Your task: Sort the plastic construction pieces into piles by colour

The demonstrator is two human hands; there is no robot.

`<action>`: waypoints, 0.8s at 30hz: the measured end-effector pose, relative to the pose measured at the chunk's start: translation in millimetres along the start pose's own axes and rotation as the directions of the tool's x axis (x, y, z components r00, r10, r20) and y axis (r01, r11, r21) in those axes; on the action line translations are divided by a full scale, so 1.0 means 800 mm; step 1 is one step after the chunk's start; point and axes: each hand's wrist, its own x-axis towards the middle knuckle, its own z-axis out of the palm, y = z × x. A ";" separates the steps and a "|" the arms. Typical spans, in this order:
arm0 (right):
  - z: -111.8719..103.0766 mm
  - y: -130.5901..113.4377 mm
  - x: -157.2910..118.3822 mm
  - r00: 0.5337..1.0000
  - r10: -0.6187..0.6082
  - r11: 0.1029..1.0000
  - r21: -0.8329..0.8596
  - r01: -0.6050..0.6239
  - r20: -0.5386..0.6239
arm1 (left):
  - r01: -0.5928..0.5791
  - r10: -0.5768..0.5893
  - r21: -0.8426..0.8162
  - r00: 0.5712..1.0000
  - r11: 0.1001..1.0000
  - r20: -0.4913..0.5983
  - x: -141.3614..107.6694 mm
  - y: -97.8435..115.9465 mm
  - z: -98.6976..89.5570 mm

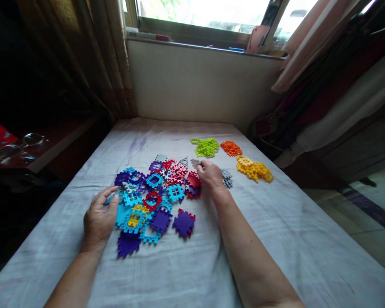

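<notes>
A mixed pile of plastic interlocking tiles (154, 180), in blue, purple, red, grey and yellow, lies on the cloth-covered table (192, 273). My left hand (99, 216) rests at the pile's left edge, thumb and fingers apart, against some blue tiles. Beyond the pile's right side, my right hand (211, 173) pinches a grey interlocking tile (195, 163) between thumb and fingers. A red tile (193, 179) lies just left of that hand. Partly hidden behind the right wrist is a small grey heap (226, 179). Nearest me are two purple tiles (184, 223) (128, 244).
Sorted heaps of lime green tiles (206, 146), orange tiles (231, 148) and yellow tiles (255, 169) sit toward the back right. A window sill (205, 46) runs above the far wall. Glasses (34, 139) lie on a dark side surface at left.
</notes>
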 end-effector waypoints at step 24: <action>0.024 -0.023 0.079 0.908 -0.375 0.897 -0.174 0.406 0.186 | -0.002 0.002 -0.002 1.000 1.000 -0.003 0.000 -0.001 -0.001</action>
